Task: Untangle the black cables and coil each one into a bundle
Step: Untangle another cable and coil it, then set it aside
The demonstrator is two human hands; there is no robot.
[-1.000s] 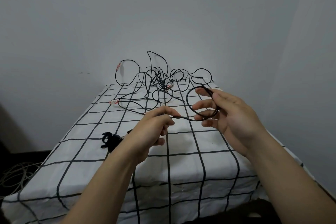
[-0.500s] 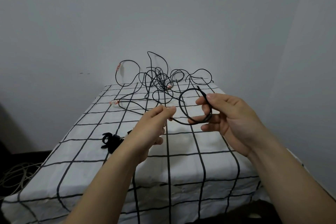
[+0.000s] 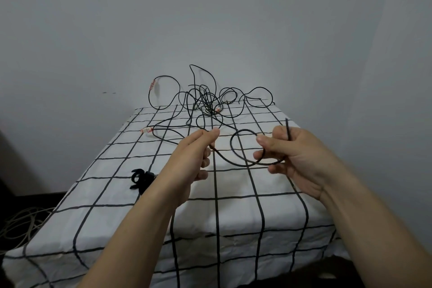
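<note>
Above the checked surface (image 3: 233, 213), the right hand (image 3: 297, 156) pinches a small black cable loop (image 3: 236, 154); the left hand (image 3: 194, 159) grips its trailing strand, which leads back to the tangle (image 3: 205, 100) at the far edge.

Plain grey-white painted walls (image 3: 117, 18) meet in a corner on the right. The desk wears a white cloth with black grid lines (image 3: 236, 215). Dark floor (image 3: 25, 203) sits down left.

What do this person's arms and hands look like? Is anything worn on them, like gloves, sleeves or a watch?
Both are bare. The left hand and right hand have no gloves and no rings that I can see. Neither wrist carries a watch or band, and the forearms are uncovered as far as the bottom edge of the picture, so no sleeve shows. Fingernails are short and unpainted.
</note>
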